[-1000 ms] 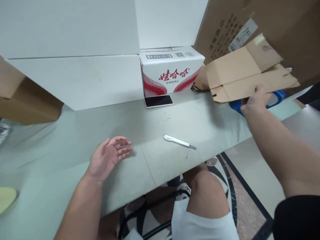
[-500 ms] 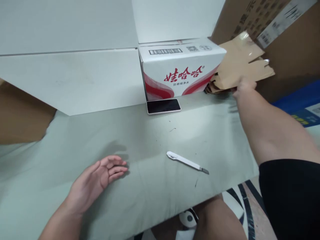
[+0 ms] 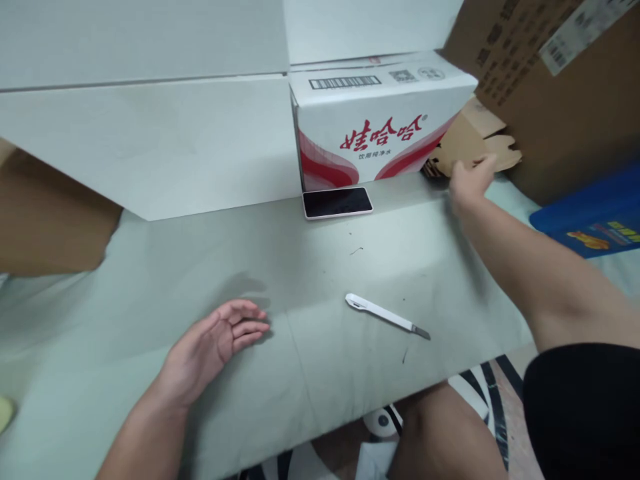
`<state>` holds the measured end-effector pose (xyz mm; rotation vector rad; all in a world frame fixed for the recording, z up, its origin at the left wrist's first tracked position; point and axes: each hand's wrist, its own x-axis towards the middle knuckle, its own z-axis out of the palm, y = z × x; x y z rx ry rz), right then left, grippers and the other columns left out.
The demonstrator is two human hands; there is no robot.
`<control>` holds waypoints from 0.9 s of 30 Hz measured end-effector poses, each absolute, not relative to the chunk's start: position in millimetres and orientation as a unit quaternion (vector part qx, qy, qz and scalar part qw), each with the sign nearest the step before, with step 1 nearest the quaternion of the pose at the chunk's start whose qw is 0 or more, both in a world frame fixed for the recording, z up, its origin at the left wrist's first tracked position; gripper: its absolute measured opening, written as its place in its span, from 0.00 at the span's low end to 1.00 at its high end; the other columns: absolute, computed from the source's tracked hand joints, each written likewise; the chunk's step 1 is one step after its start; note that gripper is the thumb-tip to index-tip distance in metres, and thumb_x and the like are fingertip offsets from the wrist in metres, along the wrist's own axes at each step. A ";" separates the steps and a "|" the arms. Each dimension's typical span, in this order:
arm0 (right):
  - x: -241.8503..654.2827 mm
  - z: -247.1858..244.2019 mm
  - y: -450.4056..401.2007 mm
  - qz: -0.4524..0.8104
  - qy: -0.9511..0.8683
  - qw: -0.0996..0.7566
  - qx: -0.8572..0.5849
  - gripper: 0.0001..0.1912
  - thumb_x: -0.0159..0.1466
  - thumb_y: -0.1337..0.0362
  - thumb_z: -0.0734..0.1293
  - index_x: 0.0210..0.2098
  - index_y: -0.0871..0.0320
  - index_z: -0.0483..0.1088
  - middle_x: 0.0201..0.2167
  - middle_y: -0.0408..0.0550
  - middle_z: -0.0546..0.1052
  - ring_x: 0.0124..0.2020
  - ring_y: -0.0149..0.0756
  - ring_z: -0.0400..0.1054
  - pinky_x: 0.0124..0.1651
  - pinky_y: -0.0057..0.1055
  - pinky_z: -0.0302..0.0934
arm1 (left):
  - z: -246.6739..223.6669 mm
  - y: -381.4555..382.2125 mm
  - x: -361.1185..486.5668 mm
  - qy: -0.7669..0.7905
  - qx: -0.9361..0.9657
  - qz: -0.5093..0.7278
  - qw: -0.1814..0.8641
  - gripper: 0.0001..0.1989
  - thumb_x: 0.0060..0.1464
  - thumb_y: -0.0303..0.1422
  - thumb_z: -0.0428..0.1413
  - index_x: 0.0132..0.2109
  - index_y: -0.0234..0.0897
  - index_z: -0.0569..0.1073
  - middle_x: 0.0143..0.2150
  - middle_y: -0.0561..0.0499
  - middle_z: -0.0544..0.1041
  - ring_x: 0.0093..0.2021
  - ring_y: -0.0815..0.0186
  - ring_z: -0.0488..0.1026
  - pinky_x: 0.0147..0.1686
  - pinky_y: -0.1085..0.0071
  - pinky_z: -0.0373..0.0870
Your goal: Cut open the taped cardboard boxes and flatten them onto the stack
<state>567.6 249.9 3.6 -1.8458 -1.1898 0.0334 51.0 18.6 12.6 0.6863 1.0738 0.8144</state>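
My left hand (image 3: 213, 350) rests palm-up on the pale green cloth, fingers loosely spread with nothing in them. To its right lies a white craft knife (image 3: 387, 315), its grey blade pointing right. At the back right, my right hand (image 3: 470, 181) is in front of several flat brown cardboard pieces (image 3: 477, 137). Its fingers look parted and empty, though they overlap the cardboard in view and part of them is hidden. A phone (image 3: 338, 203) with a dark screen lies at the foot of the white and red carton (image 3: 380, 137).
Large white panels (image 3: 150, 147) stand at the back left, a brown box (image 3: 50, 213) beyond them. A big brown carton (image 3: 575, 120) and a blue package (image 3: 590, 227) stand at the right. The cloth-covered table (image 3: 280, 373) ends above my legs and the patterned floor.
The cardboard in my right hand has come down onto the pile beside the carton. That hand has drawn slightly back from it, fingers loosened. The view has shifted a little; my left hand keeps its pose.
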 end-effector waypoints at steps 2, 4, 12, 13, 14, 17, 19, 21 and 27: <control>530.7 8.2 238.7 0.037 -0.536 0.431 -0.725 0.04 0.63 0.69 0.66 0.39 0.56 0.67 0.40 0.56 0.78 0.39 0.37 0.70 0.51 0.39 0.65 | 12.3 17.9 50.6 0.476 0.310 0.369 0.735 0.25 0.50 0.53 0.66 0.44 0.37 0.84 0.46 0.39 0.83 0.45 0.51 0.81 0.47 0.61 0.82; 489.3 13.4 230.0 0.077 -0.657 0.365 -0.655 0.10 0.58 0.62 0.74 0.38 0.57 0.72 0.43 0.54 0.80 0.45 0.41 0.73 0.55 0.38 0.66 | 11.9 16.8 50.9 0.466 0.314 0.372 0.739 0.25 0.49 0.54 0.66 0.44 0.38 0.84 0.46 0.40 0.83 0.46 0.53 0.81 0.47 0.64 0.81; 389.7 36.0 254.3 0.064 -0.868 -0.081 -0.486 0.46 0.57 0.44 0.72 0.68 0.62 0.64 0.66 0.65 0.71 0.65 0.64 0.68 0.66 0.55 0.64 | 14.2 10.2 59.8 0.457 0.314 0.367 0.747 0.25 0.48 0.56 0.68 0.42 0.40 0.82 0.44 0.46 0.82 0.46 0.58 0.80 0.48 0.67 0.77; 387.8 36.2 260.4 0.066 -0.863 -0.101 -0.490 0.46 0.57 0.44 0.72 0.69 0.61 0.65 0.66 0.64 0.72 0.64 0.63 0.69 0.65 0.54 0.66 | 14.1 9.5 60.9 0.460 0.319 0.365 0.744 0.26 0.48 0.56 0.68 0.42 0.40 0.81 0.44 0.46 0.81 0.46 0.58 0.80 0.48 0.67 0.76; 387.0 35.8 266.1 0.066 -0.861 -0.113 -0.492 0.46 0.57 0.44 0.73 0.68 0.60 0.65 0.66 0.64 0.72 0.64 0.63 0.70 0.64 0.53 0.67 | 13.7 9.0 61.6 0.463 0.326 0.362 0.740 0.26 0.47 0.57 0.68 0.42 0.40 0.81 0.44 0.46 0.81 0.46 0.58 0.80 0.49 0.66 0.75; 387.0 33.7 278.7 0.062 -0.861 -0.144 -0.483 0.44 0.53 0.46 0.76 0.65 0.58 0.69 0.63 0.60 0.74 0.61 0.61 0.72 0.61 0.50 0.69 | 12.4 8.6 62.3 0.466 0.353 0.343 0.735 0.28 0.48 0.58 0.67 0.43 0.40 0.80 0.46 0.45 0.80 0.48 0.57 0.79 0.51 0.64 0.74; 386.6 33.6 282.6 0.062 -0.858 -0.169 -0.482 0.44 0.51 0.47 0.77 0.63 0.57 0.71 0.61 0.59 0.75 0.60 0.60 0.73 0.60 0.49 0.70 | 12.4 9.0 62.1 0.461 0.367 0.331 0.737 0.28 0.49 0.59 0.65 0.44 0.40 0.79 0.47 0.45 0.79 0.49 0.56 0.78 0.53 0.61 0.73; 386.0 34.2 283.8 0.061 -0.854 -0.184 -0.483 0.45 0.51 0.48 0.78 0.64 0.58 0.70 0.60 0.60 0.75 0.59 0.60 0.73 0.60 0.48 0.70 | 13.1 9.4 62.2 0.457 0.374 0.324 0.739 0.28 0.50 0.58 0.64 0.45 0.39 0.78 0.48 0.44 0.79 0.50 0.55 0.78 0.54 0.60 0.72; 390.2 34.2 285.8 0.081 -0.858 -0.186 -0.472 0.47 0.52 0.47 0.77 0.67 0.59 0.67 0.62 0.60 0.73 0.63 0.61 0.70 0.63 0.48 0.68 | 13.7 8.8 62.9 0.454 0.404 0.311 0.731 0.26 0.54 0.57 0.61 0.46 0.40 0.77 0.51 0.43 0.78 0.53 0.54 0.76 0.58 0.57 0.70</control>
